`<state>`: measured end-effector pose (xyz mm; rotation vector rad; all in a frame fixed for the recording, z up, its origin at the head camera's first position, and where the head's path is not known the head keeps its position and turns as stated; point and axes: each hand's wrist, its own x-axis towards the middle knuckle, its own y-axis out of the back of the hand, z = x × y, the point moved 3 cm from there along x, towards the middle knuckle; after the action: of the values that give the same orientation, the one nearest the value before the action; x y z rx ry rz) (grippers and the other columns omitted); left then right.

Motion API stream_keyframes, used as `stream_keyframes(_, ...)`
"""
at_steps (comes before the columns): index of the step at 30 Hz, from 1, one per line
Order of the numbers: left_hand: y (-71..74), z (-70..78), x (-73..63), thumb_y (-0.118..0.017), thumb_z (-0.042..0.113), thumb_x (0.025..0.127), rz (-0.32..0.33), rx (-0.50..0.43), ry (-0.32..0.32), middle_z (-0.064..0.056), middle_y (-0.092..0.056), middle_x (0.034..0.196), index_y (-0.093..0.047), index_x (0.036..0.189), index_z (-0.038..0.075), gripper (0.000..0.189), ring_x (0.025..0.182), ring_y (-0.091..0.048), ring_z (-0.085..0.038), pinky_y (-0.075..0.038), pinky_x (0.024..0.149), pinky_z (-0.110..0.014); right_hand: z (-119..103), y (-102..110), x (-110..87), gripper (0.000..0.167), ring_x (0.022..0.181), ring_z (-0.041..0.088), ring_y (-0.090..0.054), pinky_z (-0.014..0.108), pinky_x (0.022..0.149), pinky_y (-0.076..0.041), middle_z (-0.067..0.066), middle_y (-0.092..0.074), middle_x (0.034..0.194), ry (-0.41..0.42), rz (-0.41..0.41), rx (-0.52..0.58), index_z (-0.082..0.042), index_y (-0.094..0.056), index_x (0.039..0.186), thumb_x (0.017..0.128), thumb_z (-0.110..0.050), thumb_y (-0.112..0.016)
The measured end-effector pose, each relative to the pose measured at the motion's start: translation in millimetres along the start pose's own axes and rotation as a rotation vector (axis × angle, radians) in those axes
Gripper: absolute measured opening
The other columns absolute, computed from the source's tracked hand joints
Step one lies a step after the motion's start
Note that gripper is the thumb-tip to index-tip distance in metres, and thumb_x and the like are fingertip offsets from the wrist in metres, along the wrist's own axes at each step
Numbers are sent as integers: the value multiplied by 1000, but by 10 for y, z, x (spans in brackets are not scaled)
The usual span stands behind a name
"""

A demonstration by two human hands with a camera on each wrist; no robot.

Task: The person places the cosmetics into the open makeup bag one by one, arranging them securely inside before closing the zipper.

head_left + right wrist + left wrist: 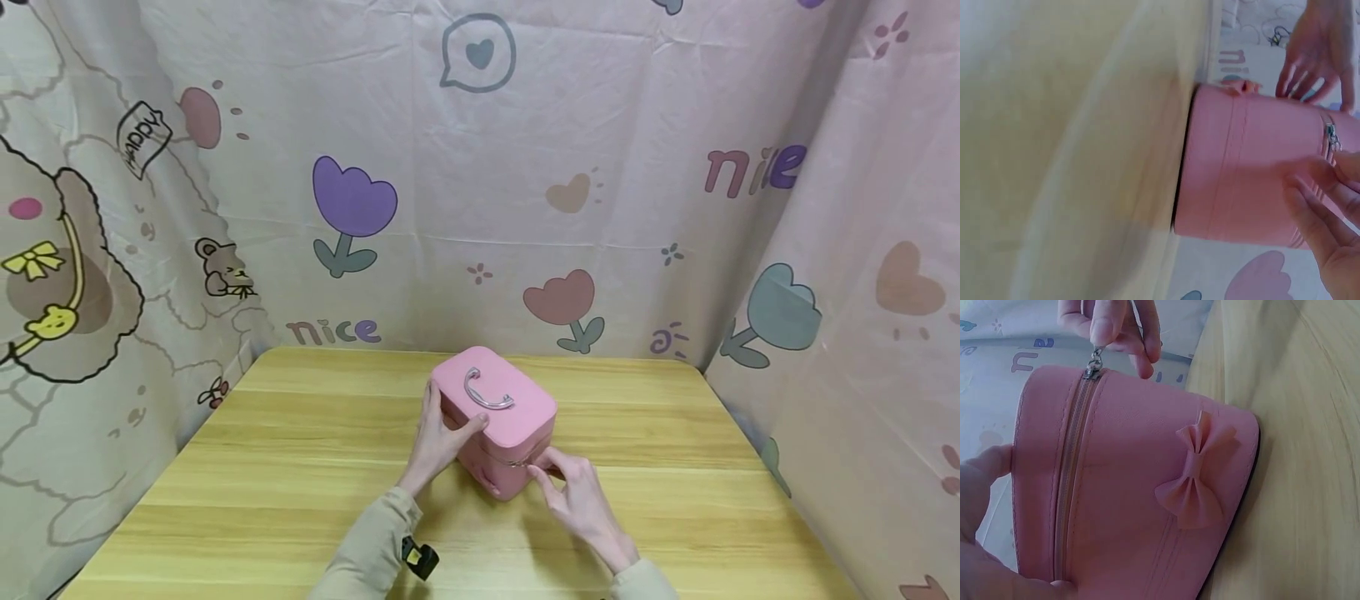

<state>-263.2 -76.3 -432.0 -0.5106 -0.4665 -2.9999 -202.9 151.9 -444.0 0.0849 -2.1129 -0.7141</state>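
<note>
A pink vanity case (517, 417) with a silver handle (487, 403) on its lid stands upright on the table. My left hand (435, 440) is spread along its left side, with the thumb at the lid's edge and straight fingertips against the wall. My right hand (579, 498) pinches the metal zipper pull (1095, 361) at the near right corner. Along the side seen in the left wrist view, the zipper (1072, 456) runs just under the lid with its teeth together. A pink bow (1194, 465) sits lower on that side. The case's inside is hidden.
A light wooden table (300, 442) lies under the case. Printed curtains (465, 208) hang behind it and at both sides. A small black device (420, 558) shows by my left sleeve.
</note>
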Motion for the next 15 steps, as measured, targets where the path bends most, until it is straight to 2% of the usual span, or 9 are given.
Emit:
stream_keyframes(4, -4, -17, 44, -86, 23, 86, -34, -51, -16, -32, -14, 171, -11, 166, -6, 114, 159, -16, -48, -16, 130, -62, 85, 71, 8, 14, 73, 24, -76, 36, 72, -67, 7, -74, 77, -45, -7, 43, -2, -68, 85, 89, 11, -73)
stream_keyframes(7, -1, -31, 81, -84, 15, 88, -69, -119, -27, -30, -17, 171, -10, 166, -6, 110, 160, -18, -45, -17, 131, -56, 158, 120, 11, 15, 74, 26, -76, 35, 71, -67, 8, -74, 77, -86, 1, 57, -1, -67, 83, 90, 10, -73)
stream_keyframes(13, 16, -53, 122, -84, 16, 89, -127, -156, 13, -30, -8, 173, -5, 166, -5, 113, 160, -15, -45, -17, 131, -53, 265, 186, 21, 14, 77, 31, -78, 34, 72, -67, 13, -74, 81, -148, 8, 86, -1, -67, 84, 93, 8, -72)
stream_keyframes(15, 13, -61, 149, -84, 13, 89, -147, -184, -12, -30, -7, 173, -4, 166, -5, 113, 160, -14, -45, -16, 131, -53, 280, 197, 18, 13, 77, 31, -77, 34, 73, -67, 13, -74, 81, -167, 4, 93, -1, -68, 84, 93, 7, -72)
